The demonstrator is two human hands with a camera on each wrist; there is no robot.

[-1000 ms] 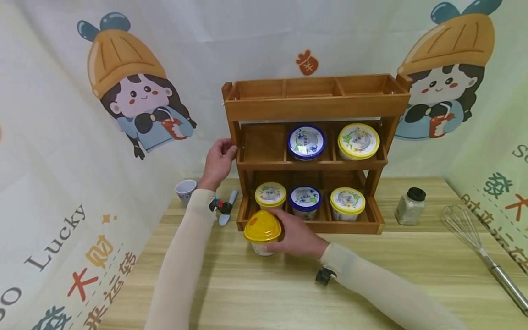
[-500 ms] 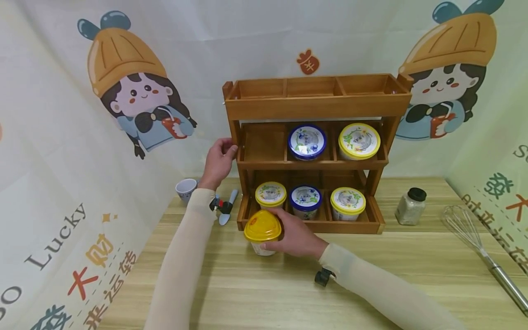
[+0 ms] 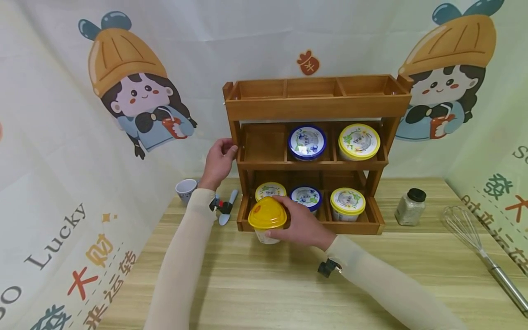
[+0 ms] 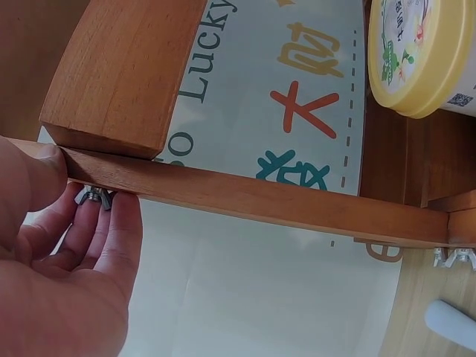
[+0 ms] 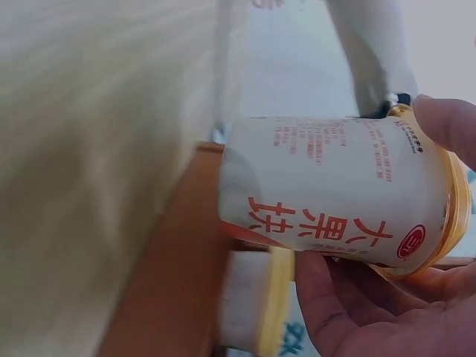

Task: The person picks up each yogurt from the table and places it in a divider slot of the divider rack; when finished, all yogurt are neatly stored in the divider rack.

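The yellow-lidded cup is hanging just off the table, right hand curling round it; the right wrist view is showing red print on its white side. Left hand is pinching the wooden rack's post.

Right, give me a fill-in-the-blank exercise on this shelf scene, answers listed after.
1. The right hand holds a cup with a ____ lid.
2. The left hand grips the wooden rack at its ____ tier.
3. The top tier of the rack holds ____ cups.
4. The whisk lies on the table beyond the jar with the ____ cap.

Missing words: yellow; middle; no; black
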